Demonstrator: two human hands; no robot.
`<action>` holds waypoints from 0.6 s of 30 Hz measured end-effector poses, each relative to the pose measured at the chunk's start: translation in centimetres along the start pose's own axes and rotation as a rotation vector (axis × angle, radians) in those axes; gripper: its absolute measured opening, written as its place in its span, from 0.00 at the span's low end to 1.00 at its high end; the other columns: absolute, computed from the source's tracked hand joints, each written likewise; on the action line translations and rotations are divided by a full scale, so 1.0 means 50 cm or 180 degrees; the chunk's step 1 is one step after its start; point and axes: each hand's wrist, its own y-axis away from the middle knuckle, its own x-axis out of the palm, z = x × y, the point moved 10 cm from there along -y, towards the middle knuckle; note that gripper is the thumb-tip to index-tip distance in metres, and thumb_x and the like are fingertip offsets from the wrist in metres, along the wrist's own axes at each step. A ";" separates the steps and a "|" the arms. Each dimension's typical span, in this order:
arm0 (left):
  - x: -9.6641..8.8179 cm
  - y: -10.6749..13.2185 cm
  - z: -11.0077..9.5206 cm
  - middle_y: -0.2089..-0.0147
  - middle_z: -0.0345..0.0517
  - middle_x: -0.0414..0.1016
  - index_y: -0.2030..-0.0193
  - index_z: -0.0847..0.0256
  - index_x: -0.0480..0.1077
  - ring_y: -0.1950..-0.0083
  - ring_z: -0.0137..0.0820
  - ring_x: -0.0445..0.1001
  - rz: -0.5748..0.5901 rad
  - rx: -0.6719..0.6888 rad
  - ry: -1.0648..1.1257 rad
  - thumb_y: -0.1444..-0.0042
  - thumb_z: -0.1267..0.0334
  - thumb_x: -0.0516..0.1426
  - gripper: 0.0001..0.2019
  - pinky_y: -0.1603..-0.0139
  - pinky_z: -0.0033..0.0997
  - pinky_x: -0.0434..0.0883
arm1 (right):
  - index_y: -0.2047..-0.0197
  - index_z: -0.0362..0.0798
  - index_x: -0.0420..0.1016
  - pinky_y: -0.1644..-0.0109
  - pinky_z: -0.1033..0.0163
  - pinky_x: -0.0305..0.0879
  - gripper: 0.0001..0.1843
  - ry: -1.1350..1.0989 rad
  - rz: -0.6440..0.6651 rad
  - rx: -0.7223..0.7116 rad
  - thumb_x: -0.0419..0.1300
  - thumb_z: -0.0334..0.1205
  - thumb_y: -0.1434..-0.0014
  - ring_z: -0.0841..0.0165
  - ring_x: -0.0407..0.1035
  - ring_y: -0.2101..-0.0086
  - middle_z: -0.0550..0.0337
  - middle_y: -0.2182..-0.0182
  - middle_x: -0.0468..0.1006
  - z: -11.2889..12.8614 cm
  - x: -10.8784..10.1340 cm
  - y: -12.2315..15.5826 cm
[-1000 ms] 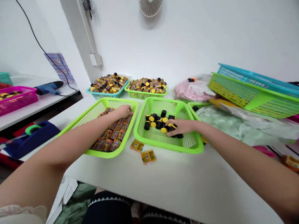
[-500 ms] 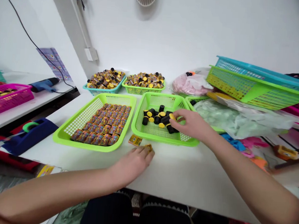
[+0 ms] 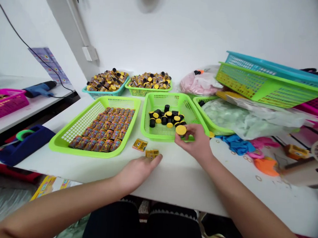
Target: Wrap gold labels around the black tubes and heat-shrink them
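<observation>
My right hand (image 3: 193, 144) grips a black tube with a yellow cap (image 3: 181, 130) just above the near rim of a lime-green mesh basket (image 3: 145, 120). Several similar capped tubes (image 3: 164, 117) lie loose in that basket. My left hand (image 3: 137, 172) rests on the white table (image 3: 188, 177), its fingertips on a small yellow printed packet (image 3: 152, 153). A second packet (image 3: 140, 144) lies just beyond it. To the left, a lime-green tray (image 3: 80, 120) holds neat rows of labelled tubes (image 3: 101, 130).
Two baskets heaped with tubes (image 3: 150, 82) stand at the back. To the right are a plastic bag of pale green material (image 3: 244, 120) and stacked baskets (image 3: 270, 85). A glue gun (image 3: 40, 89), pink basket (image 3: 6, 100) and tape dispenser (image 3: 24, 144) are at left.
My right hand has lifted a capped tube from the cluster and brought it toward the near rim. My left hand has left the tray and reached the packets.
</observation>
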 end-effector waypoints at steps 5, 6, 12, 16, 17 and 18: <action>-0.084 -0.001 0.031 0.57 0.50 0.80 0.41 0.59 0.72 0.62 0.33 0.78 -0.0851 -0.0129 0.1346 0.43 0.75 0.51 0.24 0.58 0.31 0.74 | 0.45 0.52 0.70 0.51 0.52 0.72 0.22 -0.0153 -0.0248 0.0217 0.65 0.38 0.43 0.61 0.75 0.58 0.53 0.56 0.79 -0.034 -0.041 0.000; -0.104 -0.007 0.023 0.58 0.49 0.79 0.48 0.59 0.77 0.63 0.32 0.78 -0.0994 0.0023 0.1645 0.45 0.74 0.54 0.20 0.60 0.29 0.73 | 0.45 0.53 0.71 0.50 0.52 0.72 0.21 -0.0286 -0.0265 0.0253 0.64 0.38 0.42 0.61 0.74 0.56 0.53 0.56 0.78 -0.031 -0.045 0.002; -0.115 -0.099 -0.003 0.67 0.46 0.80 0.61 0.62 0.80 0.66 0.31 0.78 -0.0714 0.0378 0.3485 0.46 0.59 0.64 0.10 0.65 0.27 0.74 | 0.49 0.54 0.75 0.57 0.58 0.75 0.16 -0.0945 -0.0501 0.0510 0.65 0.42 0.40 0.64 0.75 0.58 0.54 0.56 0.78 -0.002 -0.060 0.011; -0.064 -0.123 0.003 0.64 0.45 0.80 0.35 0.62 0.61 0.67 0.28 0.78 -0.0592 0.0579 0.4073 0.36 0.55 0.56 0.25 0.64 0.27 0.73 | 0.48 0.56 0.78 0.62 0.59 0.76 0.16 -0.1109 -0.0474 0.0881 0.63 0.48 0.39 0.64 0.76 0.61 0.55 0.57 0.80 -0.014 -0.055 0.027; -0.052 -0.121 0.005 0.64 0.44 0.80 0.31 0.60 0.52 0.68 0.27 0.77 -0.0613 0.0657 0.4003 0.34 0.56 0.54 0.28 0.65 0.26 0.73 | 0.49 0.57 0.79 0.64 0.60 0.76 0.16 -0.1128 -0.0359 0.1009 0.62 0.50 0.38 0.65 0.76 0.62 0.55 0.58 0.81 -0.021 -0.047 0.033; -0.042 -0.118 0.008 0.65 0.43 0.80 0.29 0.59 0.46 0.70 0.26 0.75 -0.0654 0.0714 0.3834 0.33 0.58 0.53 0.30 0.66 0.25 0.71 | 0.49 0.57 0.79 0.65 0.60 0.76 0.16 -0.1152 -0.0227 0.1130 0.61 0.51 0.37 0.65 0.76 0.63 0.55 0.58 0.81 -0.028 -0.037 0.039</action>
